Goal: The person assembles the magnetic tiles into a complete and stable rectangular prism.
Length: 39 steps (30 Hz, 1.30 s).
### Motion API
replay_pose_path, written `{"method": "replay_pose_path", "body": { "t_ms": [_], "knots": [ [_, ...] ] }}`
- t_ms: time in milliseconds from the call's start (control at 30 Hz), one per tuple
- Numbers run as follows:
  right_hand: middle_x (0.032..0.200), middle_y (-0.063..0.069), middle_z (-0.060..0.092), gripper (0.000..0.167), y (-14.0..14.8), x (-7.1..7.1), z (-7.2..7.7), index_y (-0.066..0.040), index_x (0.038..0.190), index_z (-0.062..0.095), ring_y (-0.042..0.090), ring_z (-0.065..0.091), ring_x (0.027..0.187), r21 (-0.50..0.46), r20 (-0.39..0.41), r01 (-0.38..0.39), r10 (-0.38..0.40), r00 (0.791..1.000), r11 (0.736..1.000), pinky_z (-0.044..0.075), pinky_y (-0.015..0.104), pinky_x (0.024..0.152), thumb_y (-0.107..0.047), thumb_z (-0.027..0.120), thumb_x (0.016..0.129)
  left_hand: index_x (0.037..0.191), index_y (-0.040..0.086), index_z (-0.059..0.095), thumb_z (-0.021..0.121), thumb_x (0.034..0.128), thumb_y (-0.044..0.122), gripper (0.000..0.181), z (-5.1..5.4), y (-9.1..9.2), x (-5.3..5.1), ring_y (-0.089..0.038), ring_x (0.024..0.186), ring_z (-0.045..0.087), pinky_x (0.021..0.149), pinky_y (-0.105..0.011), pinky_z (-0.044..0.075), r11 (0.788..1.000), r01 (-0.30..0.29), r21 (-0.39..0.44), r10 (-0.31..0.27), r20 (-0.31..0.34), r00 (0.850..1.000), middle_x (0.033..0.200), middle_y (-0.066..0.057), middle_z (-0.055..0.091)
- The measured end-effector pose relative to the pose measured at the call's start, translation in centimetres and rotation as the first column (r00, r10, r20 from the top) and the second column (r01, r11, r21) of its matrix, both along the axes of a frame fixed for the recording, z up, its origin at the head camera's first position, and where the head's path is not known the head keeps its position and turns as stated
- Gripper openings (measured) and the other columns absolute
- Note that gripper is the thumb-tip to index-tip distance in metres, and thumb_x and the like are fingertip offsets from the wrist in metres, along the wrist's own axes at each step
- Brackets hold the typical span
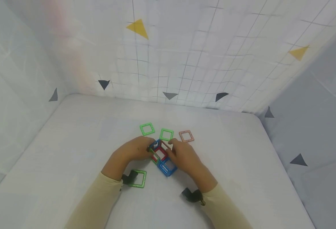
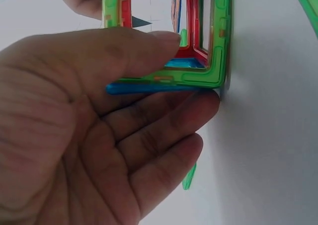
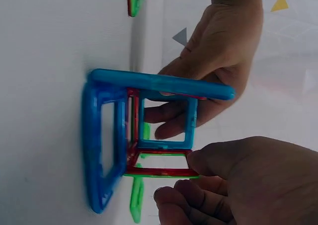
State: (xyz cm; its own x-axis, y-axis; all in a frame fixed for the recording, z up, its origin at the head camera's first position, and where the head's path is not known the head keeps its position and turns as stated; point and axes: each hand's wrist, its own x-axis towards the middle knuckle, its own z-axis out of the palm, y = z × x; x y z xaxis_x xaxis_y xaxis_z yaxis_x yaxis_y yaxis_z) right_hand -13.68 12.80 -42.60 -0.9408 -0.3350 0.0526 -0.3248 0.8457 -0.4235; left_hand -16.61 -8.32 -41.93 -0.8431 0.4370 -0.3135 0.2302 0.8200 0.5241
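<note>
Square magnetic tiles in blue, red and green are joined into a small open box [image 3: 159,80] on the white table, in front of the person. My left hand [image 1: 139,149] holds its left side, the thumb over a green tile [image 2: 221,46] and the other fingers beneath a blue edge. From the right, my right hand [image 1: 186,156] pinches a red-edged wall [image 3: 164,172] between thumb and fingers. A blue tile [image 1: 170,173] extends from the box's near side. Part of the far wall is hidden by the fingers.
Beyond the hands lie two loose green tiles [image 1: 141,129] and an orange-red tile [image 1: 186,131]. Another green tile [image 1: 144,179] lies by the left wrist, partly covered by a black wrist camera [image 1: 130,177]. A patterned white sheet [image 1: 179,47] rises behind the table.
</note>
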Motion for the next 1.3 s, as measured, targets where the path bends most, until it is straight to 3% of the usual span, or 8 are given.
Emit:
{"method": "replay_pose_path", "body": {
  "t_ms": [200, 400, 500, 667, 767, 867, 1033, 1300],
  "knots": [
    [0.076, -0.008, 0.058, 0.024, -0.2, 1.1, 1.9, -0.013, 0.114, 0.064, 0.008, 0.052, 0.064, -0.027, -0.063, 0.001, -0.002, 0.998, 1.000, 0.046, 0.023, 0.057, -0.024, 0.069, 0.094, 0.103, 0.018, 0.065, 0.073, 0.0893, 0.021, 0.017, 0.2, -0.2, -0.1, -0.016, 0.081, 0.058, 0.076, -0.033, 0.048, 1.000, 0.007, 0.006, -0.007, 0.016, 1.000, 0.086, 0.005, 0.064],
    [0.090, -0.005, 0.062, 0.022, -1.4, 3.2, 3.7, -0.013, 0.111, 0.065, 0.008, 0.055, 0.077, -0.028, -0.095, -0.110, 0.107, 0.990, 0.994, 0.051, 0.023, 0.068, -0.023, 0.071, 0.093, 0.091, 0.021, 0.062, 0.071, 0.0913, 0.021, 0.009, 0.4, -0.4, -0.1, -0.017, 0.076, 0.056, 0.070, -0.033, 0.046, 1.000, 0.027, 0.012, -0.027, 0.018, 0.999, 0.081, 0.002, 0.061],
    [0.098, -0.001, 0.065, 0.022, -1.9, 4.0, 3.8, -0.012, 0.109, 0.064, 0.009, 0.061, 0.084, -0.018, -0.166, -0.198, 0.193, 0.967, 0.980, 0.055, 0.025, 0.076, -0.020, 0.073, 0.091, 0.092, 0.022, 0.064, 0.070, 0.0926, 0.024, 0.006, 0.3, -0.4, -0.2, -0.016, 0.076, 0.056, 0.071, -0.033, 0.047, 0.999, 0.030, 0.026, -0.031, 0.013, 0.999, 0.081, 0.004, 0.062],
    [0.102, -0.002, 0.066, 0.023, -2.9, 5.3, 3.4, -0.012, 0.109, 0.065, 0.009, 0.064, 0.092, 0.041, -0.255, -0.327, 0.327, 0.910, 0.944, 0.055, 0.025, 0.084, -0.021, 0.074, 0.090, 0.096, 0.023, 0.067, 0.071, 0.0920, 0.026, 0.007, 0.1, -0.5, -0.2, -0.016, 0.076, 0.056, 0.073, -0.033, 0.047, 0.998, 0.022, 0.052, -0.023, 0.031, 0.999, 0.083, 0.007, 0.064],
    [0.102, -0.002, 0.066, 0.024, -3.5, 6.0, 3.3, -0.012, 0.110, 0.066, 0.010, 0.063, 0.092, 0.088, -0.237, -0.373, 0.383, 0.893, 0.924, 0.054, 0.024, 0.083, -0.022, 0.075, 0.089, 0.094, 0.020, 0.065, 0.071, 0.0906, 0.021, 0.007, 0.1, -0.6, -0.1, -0.017, 0.076, 0.056, 0.071, -0.033, 0.047, 0.998, 0.013, 0.057, -0.016, 0.046, 0.999, 0.083, 0.004, 0.063],
    [0.101, -0.003, 0.066, 0.023, -4.0, 6.5, 3.1, -0.011, 0.109, 0.067, 0.010, 0.063, 0.091, 0.123, -0.186, -0.402, 0.419, 0.889, 0.907, 0.054, 0.023, 0.082, -0.022, 0.074, 0.090, 0.093, 0.019, 0.063, 0.071, 0.0892, 0.017, 0.009, 0.0, -0.6, -0.2, -0.017, 0.076, 0.056, 0.069, -0.033, 0.047, 0.998, 0.008, 0.061, -0.011, 0.050, 0.999, 0.082, 0.003, 0.062],
    [0.098, -0.004, 0.065, 0.022, -4.9, 7.0, 2.2, -0.012, 0.108, 0.068, 0.007, 0.060, 0.087, 0.159, -0.100, -0.428, 0.446, 0.889, 0.890, 0.051, 0.018, 0.078, -0.022, 0.074, 0.090, 0.093, 0.020, 0.063, 0.070, 0.0876, 0.016, 0.010, 0.0, -0.6, -0.1, -0.017, 0.078, 0.057, 0.071, -0.033, 0.047, 0.998, -0.001, 0.066, -0.002, 0.056, 0.998, 0.082, 0.003, 0.064],
    [0.091, -0.007, 0.062, 0.014, -5.8, 7.4, 0.7, -0.015, 0.103, 0.071, 0.003, 0.054, 0.076, 0.194, -0.047, -0.467, 0.483, 0.874, 0.863, 0.046, 0.014, 0.068, -0.021, 0.072, 0.090, 0.094, 0.019, 0.063, 0.072, 0.0865, 0.020, 0.012, 0.0, -0.4, 0.0, -0.017, 0.077, 0.058, 0.069, -0.033, 0.048, 0.999, 0.000, 0.043, -0.002, 0.047, 0.999, 0.082, 0.003, 0.064]
  ]
}}
